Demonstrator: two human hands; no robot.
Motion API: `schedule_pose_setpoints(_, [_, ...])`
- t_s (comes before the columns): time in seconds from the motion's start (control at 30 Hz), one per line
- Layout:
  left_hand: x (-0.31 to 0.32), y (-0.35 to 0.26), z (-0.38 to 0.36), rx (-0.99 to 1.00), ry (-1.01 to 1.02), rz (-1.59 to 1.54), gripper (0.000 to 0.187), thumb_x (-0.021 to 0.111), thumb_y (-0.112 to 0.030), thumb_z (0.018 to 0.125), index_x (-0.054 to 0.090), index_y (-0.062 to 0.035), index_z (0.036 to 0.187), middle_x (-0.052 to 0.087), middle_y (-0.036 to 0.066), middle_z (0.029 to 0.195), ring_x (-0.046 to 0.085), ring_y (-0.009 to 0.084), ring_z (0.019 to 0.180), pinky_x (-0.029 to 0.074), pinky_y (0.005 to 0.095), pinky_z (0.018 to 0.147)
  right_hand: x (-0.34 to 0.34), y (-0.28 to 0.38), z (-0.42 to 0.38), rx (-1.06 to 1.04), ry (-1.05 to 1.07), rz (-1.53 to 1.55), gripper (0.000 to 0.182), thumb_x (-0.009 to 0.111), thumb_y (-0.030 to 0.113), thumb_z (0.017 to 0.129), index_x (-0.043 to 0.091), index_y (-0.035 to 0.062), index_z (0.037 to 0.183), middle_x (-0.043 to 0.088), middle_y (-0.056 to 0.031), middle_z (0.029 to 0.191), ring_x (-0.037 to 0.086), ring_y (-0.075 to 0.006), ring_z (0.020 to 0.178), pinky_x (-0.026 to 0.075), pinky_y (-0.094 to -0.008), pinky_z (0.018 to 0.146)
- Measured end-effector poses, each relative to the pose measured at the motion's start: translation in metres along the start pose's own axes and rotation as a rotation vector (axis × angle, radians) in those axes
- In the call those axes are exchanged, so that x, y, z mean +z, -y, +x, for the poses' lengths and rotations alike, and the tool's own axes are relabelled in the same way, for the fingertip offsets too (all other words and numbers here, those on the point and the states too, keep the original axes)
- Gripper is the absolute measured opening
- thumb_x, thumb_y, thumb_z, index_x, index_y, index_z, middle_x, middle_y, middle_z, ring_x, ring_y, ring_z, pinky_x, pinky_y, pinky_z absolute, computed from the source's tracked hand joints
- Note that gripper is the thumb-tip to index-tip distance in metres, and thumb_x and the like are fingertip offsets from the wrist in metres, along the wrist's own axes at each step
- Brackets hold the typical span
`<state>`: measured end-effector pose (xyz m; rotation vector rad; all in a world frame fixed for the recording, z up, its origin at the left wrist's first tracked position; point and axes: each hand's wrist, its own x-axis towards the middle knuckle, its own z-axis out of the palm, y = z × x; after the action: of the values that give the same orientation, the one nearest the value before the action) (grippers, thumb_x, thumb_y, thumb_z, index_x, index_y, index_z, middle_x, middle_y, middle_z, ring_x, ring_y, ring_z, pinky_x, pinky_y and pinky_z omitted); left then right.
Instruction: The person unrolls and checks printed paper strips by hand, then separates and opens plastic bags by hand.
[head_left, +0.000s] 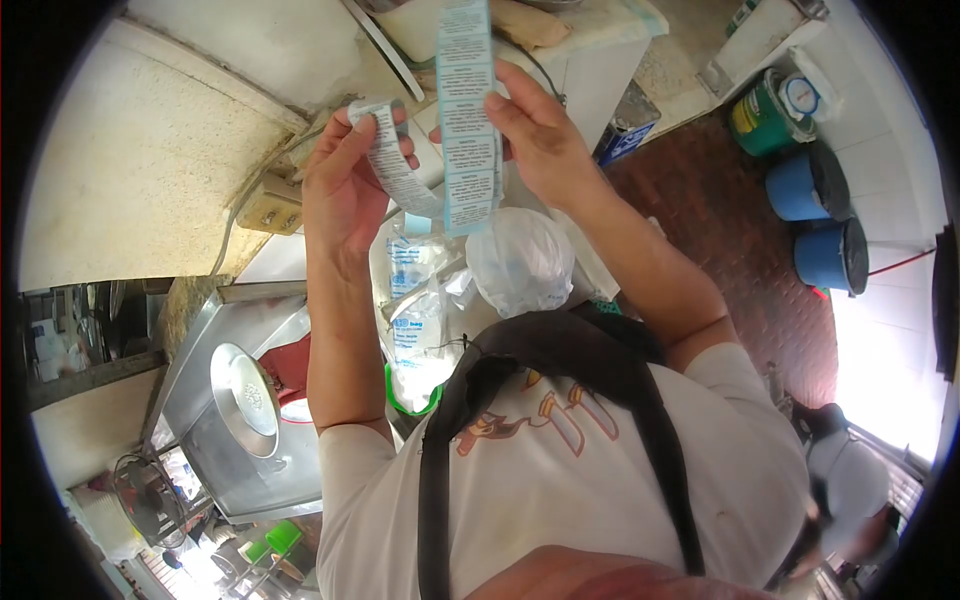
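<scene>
A long strip of printed labels [468,130], white with pale blue edges and rows of small dark text, is stretched between my hands. My left hand [345,180] pinches a curled, greyish length of printed strip, with the thumb on its face. At the flat, upright length, my right hand [535,125] grips the right edge between thumb and fingers. The lower part of the flat length hangs just above a clear plastic bag [520,260]. Left of that lie plastic packs with blue print [415,335]. The text is too small to read.
A metal bowl [245,400] stands on a steel counter [290,475] at the left. Blue buckets [808,185] and a green tub [765,115] line the wall on the right, over a red brick floor [690,200]. Another person [850,480] is at the lower right.
</scene>
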<state>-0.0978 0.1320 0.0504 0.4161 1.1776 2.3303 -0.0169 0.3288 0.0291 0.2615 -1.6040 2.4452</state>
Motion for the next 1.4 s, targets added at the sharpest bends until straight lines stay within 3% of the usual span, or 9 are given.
schedule_pose_setpoints(0.43, [0.016, 0.014, -0.006, 0.193, -0.221, 0.655, 0.055, 0.048, 0.007, 0.092, 0.035, 0.0036, 0.145, 0.067, 0.021, 0.109, 0.069, 0.0221, 0.088, 0.058, 0.0349, 0.078, -0.008, -0.015, 0.004, -0.058, 0.007, -0.194, 0.044, 0.04, 0.019, 0.107, 0.034, 0.0066, 0.149, 0.065, -0.0126, 0.12, 0.07, -0.0231, 0.103, 0.057, -0.0341, 0.087])
schedule_pose_setpoints(0.63, [0.006, 0.021, -0.002, 0.051, -0.135, 0.492, 0.034, 0.053, -0.006, 0.097, 0.062, 0.0013, 0.129, 0.068, 0.01, 0.11, 0.064, 0.0144, 0.095, 0.051, 0.0259, 0.082, 0.001, -0.01, 0.002, -0.023, 0.002, -0.125, 0.043, 0.04, 0.016, 0.107, 0.036, 0.0076, 0.148, 0.064, -0.0114, 0.123, 0.07, -0.0216, 0.101, 0.057, -0.0331, 0.088])
schedule_pose_setpoints(0.83, [0.023, 0.028, -0.003, 0.016, -0.105, 0.211, 0.039, 0.059, -0.025, 0.101, 0.064, 0.0057, 0.123, 0.067, 0.007, 0.105, 0.06, 0.0103, 0.093, 0.046, 0.0243, 0.079, -0.003, -0.023, 0.002, -0.026, -0.021, -0.237, 0.044, 0.043, 0.017, 0.106, 0.037, 0.0081, 0.148, 0.064, -0.0102, 0.124, 0.069, -0.0196, 0.1, 0.056, -0.0316, 0.085])
schedule_pose_setpoints(0.9, [0.029, 0.03, -0.005, 0.007, -0.161, 0.48, 0.038, 0.061, -0.028, 0.099, 0.066, 0.0042, 0.118, 0.068, 0.005, 0.099, 0.059, 0.0096, 0.087, 0.046, 0.0236, 0.075, 0.001, -0.018, -0.002, 0.007, -0.031, -0.354, 0.044, 0.045, 0.019, 0.106, 0.038, 0.0081, 0.148, 0.064, -0.0109, 0.122, 0.069, -0.0192, 0.098, 0.056, -0.0317, 0.083])
schedule_pose_setpoints(1.0, [0.036, 0.035, 0.003, 0.068, -0.232, 0.597, 0.036, 0.064, -0.031, 0.098, 0.069, 0.0015, 0.112, 0.068, 0.003, 0.091, 0.058, 0.0089, 0.078, 0.046, 0.0226, 0.069, 0.007, -0.024, -0.01, -0.329, 0.0, -0.811, 0.046, 0.047, 0.024, 0.105, 0.039, 0.0067, 0.147, 0.066, -0.0105, 0.113, 0.067, -0.0179, 0.092, 0.053, -0.0302, 0.082])
schedule_pose_setpoints(1.1, [0.04, 0.034, 0.015, 0.118, -0.256, 0.479, 0.031, 0.064, -0.028, 0.098, 0.07, 0.0011, 0.107, 0.069, 0.005, 0.084, 0.062, 0.0102, 0.069, 0.049, 0.0231, 0.064, 0.001, -0.005, -0.018, -0.176, -0.093, -0.644, 0.046, 0.049, 0.028, 0.105, 0.042, 0.0042, 0.143, 0.069, -0.009, 0.102, 0.065, -0.017, 0.087, 0.052, -0.0292, 0.085])
schedule_pose_setpoints(1.13, [0.05, 0.025, 0.015, 0.103, -0.227, 0.428, 0.03, 0.063, -0.027, 0.098, 0.07, 0.0016, 0.106, 0.07, 0.005, 0.084, 0.063, 0.0107, 0.07, 0.05, 0.0236, 0.064, -0.006, -0.013, -0.018, -0.207, -0.234, -0.555, 0.046, 0.049, 0.041, 0.103, 0.052, 0.005, 0.131, 0.069, -0.0143, 0.091, 0.067, -0.0222, 0.078, 0.053, -0.034, 0.073])
schedule_pose_setpoints(1.27, [0.061, 0.02, 0.025, -0.132, 0.097, 0.544, 0.029, 0.062, -0.022, 0.098, 0.068, 0.0037, 0.111, 0.071, 0.01, 0.094, 0.067, 0.0159, 0.075, 0.055, 0.0287, 0.069, -0.048, -0.014, -0.015, 0.233, -0.088, -0.325, 0.06, 0.038, 0.055, 0.104, 0.064, 0.0007, 0.107, 0.068, -0.0066, 0.088, 0.064, -0.0166, 0.08, 0.051, -0.0308, 0.078])
schedule_pose_setpoints(1.4, [0.071, 0.031, 0.042, -0.269, 0.219, 0.584, 0.029, 0.063, -0.02, 0.097, 0.068, 0.0034, 0.113, 0.071, 0.01, 0.094, 0.067, 0.0164, 0.073, 0.055, 0.0283, 0.065, -0.061, -0.012, -0.011, 0.181, -0.163, 0.2, 0.047, 0.046, 0.044, 0.104, 0.063, 0.0008, 0.11, 0.067, -0.0067, 0.099, 0.063, -0.018, 0.092, 0.05, -0.0336, 0.087])
